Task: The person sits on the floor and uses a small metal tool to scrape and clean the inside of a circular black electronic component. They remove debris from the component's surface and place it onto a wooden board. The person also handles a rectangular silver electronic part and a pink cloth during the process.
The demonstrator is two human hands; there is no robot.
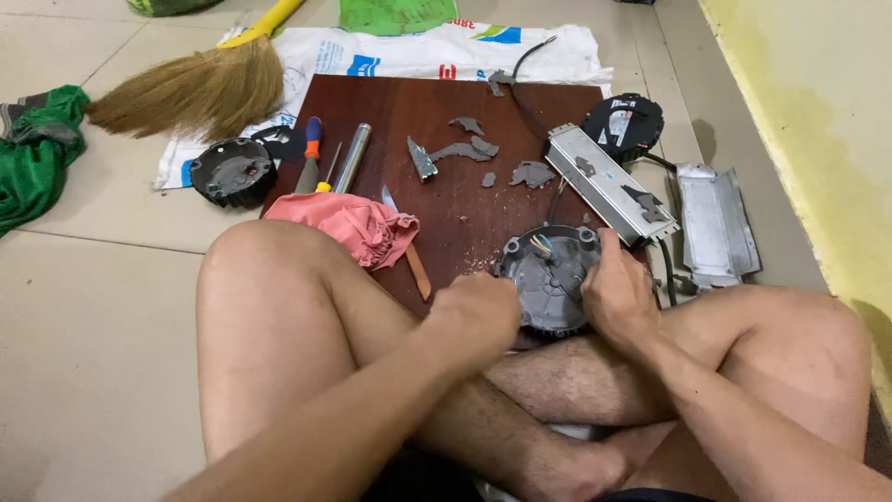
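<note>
Tiled floor, one wooden board (437, 121), two hands (483, 311) (618, 297) gripping one round grey housing (548, 279)

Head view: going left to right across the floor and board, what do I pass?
Green cloth → broom → black round housing → screwdriver → metal tube → grey broken pieces → round grey housing under both hands → grey metal box → metal cover plate.

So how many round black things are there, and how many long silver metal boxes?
Round black housings: 3 (held in both hands; left of the board; far right)
Long silver metal pieces: 2 (box; cover)
Total: 5
</note>
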